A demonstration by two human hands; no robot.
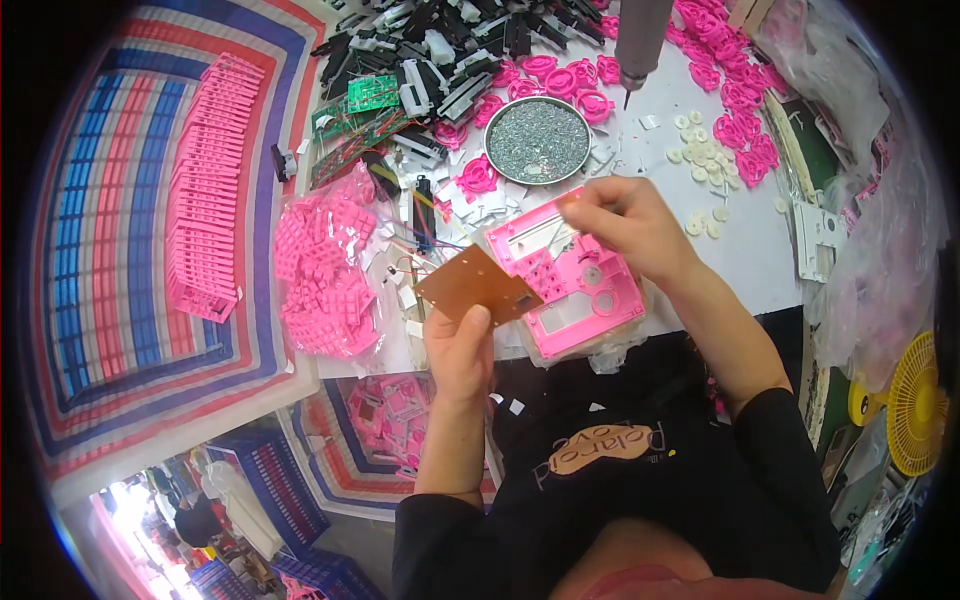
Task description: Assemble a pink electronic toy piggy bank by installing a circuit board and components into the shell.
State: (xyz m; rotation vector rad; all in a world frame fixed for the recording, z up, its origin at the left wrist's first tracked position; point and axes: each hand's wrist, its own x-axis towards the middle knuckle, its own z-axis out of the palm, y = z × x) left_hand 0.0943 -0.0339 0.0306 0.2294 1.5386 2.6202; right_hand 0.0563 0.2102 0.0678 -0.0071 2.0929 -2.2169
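A worker's left hand (458, 350) pinches the near edge of a brown circuit board (478, 284), thumb on top and fingers closed beneath, holding it tilted just left of a pink plastic casing (575, 275). The right hand (625, 225) hovers over the far part of that casing with fingertips drawn together; whether they grip a small part cannot be told. The casing lies open side up at the near edge of the white table (740, 250), the board touching or overlapping its left corner.

By the look of it, assembly of this unit is at an early stage: the board is not yet seated in the casing and no cover is on it.

Work stock crowds the table. A round metal dish of screws (537, 140) sits just beyond the hands, a grey electric screwdriver (638, 45) hangs over it, and loose pink rings (735, 95) and small white discs (700, 150) spread to the far right. Black parts (440, 45) and green circuit boards (370, 95) fill the far left, with a clear bag of pink buttons (320, 270) nearer. A long row of pink pieces (205, 190) rests on a striped woven sack (90, 250) at left. A yellow fan (915, 400) stands at the near right.
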